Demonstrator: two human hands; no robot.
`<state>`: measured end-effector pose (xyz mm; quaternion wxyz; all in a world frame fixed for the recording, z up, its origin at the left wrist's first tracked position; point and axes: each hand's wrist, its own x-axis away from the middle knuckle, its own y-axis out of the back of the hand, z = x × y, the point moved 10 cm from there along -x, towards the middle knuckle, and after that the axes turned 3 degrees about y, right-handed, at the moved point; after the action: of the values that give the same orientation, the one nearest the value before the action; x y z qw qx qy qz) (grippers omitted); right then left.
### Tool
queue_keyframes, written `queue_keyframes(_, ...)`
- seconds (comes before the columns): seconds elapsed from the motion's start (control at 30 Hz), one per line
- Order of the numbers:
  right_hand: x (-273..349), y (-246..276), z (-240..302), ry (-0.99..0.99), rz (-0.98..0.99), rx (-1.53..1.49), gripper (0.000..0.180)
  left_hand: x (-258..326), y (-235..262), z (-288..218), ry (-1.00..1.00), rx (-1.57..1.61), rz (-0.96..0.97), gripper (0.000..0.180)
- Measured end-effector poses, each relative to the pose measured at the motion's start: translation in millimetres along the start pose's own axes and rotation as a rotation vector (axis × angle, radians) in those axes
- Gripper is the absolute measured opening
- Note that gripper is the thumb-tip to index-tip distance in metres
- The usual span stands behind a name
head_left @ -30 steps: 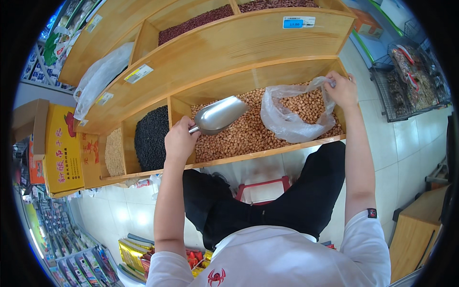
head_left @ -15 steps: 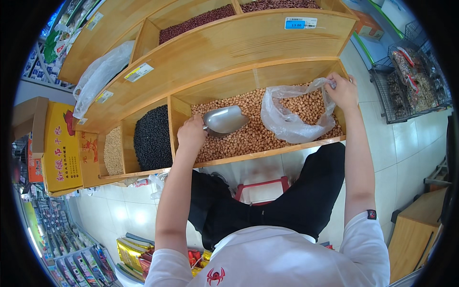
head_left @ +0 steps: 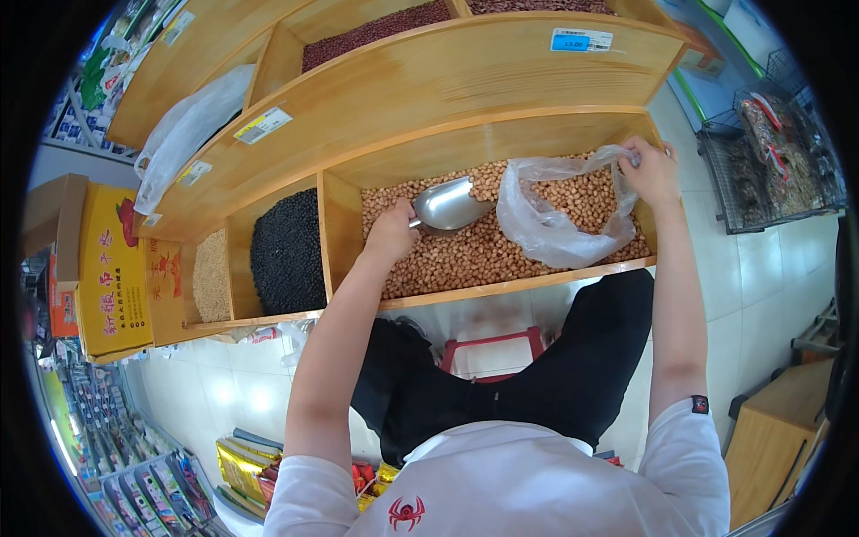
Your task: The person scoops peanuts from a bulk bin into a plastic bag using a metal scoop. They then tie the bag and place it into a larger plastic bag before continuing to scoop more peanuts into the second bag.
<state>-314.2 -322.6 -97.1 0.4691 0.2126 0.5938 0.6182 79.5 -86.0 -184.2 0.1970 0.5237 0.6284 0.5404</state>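
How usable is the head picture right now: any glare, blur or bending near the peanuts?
Head view: sharp at the centre; the metal scoop shows a bright sheen, the clear plastic bag is hazy with reflections, glare spots whiten the floor tiles, and the wooden shelf edges bow with fisheye distortion inside a black rim.

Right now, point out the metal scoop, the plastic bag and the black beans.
metal scoop [head_left: 450, 204], head view, on its bowl.
plastic bag [head_left: 548, 228], head view, on its side.
black beans [head_left: 286, 252], head view, middle of the heap.
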Motion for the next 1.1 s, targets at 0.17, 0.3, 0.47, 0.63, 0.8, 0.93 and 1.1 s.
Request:
queue_keyframes(0.17,-2,1,4,-0.015,0.027,0.026,0.016,-4,-16,21,0.094,0.093,0.115,0.034)
queue_keyframes(0.3,-1,3,5,-0.008,0.014,0.042,0.015,-9,-23,36,0.123,0.129,0.148,0.041)
queue_keyframes(0.47,-1,3,5,-0.009,0.001,0.019,0.015,-15,-26,52,0.161,0.149,0.128,0.049)
queue_keyframes(0.63,-1,3,6,-0.017,0.017,0.024,0.015,-20,-27,51,0.136,0.204,0.131,0.049)
queue_keyframes(0.8,-1,3,4,-0.022,0.018,0.031,0.015,-16,-13,32,0.081,0.301,0.066,0.047)
queue_keyframes(0.93,-1,2,5,-0.021,0.022,0.033,0.016,-12,6,19,-0.004,0.382,-0.093,0.041)
queue_keyframes(1.1,-1,0,1,-0.023,0.025,0.040,0.016,5,37,-11,-0.180,0.434,-0.270,0.030)
